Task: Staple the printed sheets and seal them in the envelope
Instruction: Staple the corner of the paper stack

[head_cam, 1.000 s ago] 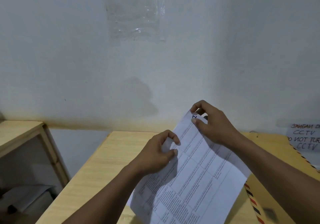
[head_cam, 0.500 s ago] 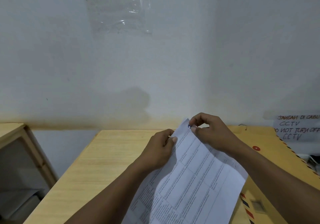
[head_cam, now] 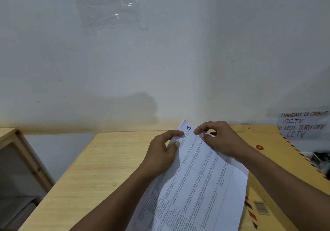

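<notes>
The printed sheets [head_cam: 201, 188], white with table text and a blue handwritten mark at the top corner, lie slanted over the wooden table [head_cam: 92, 168]. My left hand [head_cam: 162, 155] pinches their left edge near the top. My right hand [head_cam: 221, 141] pinches the top right corner between thumb and fingers. A large brown envelope [head_cam: 278, 161] with red and blue striped edging and a red string button lies under and to the right of the sheets. No stapler is in view.
A white wall stands close behind the table, with a clear plastic sleeve [head_cam: 110, 7] taped high up. A handwritten CCTV notice [head_cam: 301, 124] hangs at the right. A wooden shelf unit [head_cam: 16, 141] stands to the left.
The view has shifted left and down a little. Both hands have drawn closer together at the sheets' top corner, my left hand sliding up the edge.
</notes>
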Tool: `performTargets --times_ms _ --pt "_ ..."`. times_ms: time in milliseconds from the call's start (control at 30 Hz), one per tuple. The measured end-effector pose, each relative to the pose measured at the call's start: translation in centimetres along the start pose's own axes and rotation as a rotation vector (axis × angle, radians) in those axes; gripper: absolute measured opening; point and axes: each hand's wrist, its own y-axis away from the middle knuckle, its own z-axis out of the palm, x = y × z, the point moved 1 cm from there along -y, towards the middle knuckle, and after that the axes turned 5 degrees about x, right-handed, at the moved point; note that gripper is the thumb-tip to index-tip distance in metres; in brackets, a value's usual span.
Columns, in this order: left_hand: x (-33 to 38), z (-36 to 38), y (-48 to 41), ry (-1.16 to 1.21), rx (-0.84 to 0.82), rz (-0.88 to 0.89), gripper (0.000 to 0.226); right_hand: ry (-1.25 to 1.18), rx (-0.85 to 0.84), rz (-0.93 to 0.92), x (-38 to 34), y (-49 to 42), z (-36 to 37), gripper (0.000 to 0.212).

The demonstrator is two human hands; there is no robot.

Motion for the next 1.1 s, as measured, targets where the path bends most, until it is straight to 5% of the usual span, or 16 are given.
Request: performTargets --times_ms 400,867,1100 --pt "-0.7 1.3 -0.3 0.006 -0.055 -0.008 0.028 0.041 0.024 -0.031 1.3 0.1 0.0 0.032" --pt "-0.4 1.1 -0.6 0.053 -0.067 -0.029 0.030 0.043 0.087 -0.081 1.4 0.2 0.3 0.021" --pt "-0.2 1.9 -0.8 0.117 -0.109 -0.105 0.023 0.011 0.072 0.030 1.9 0.9 0.0 0.020"
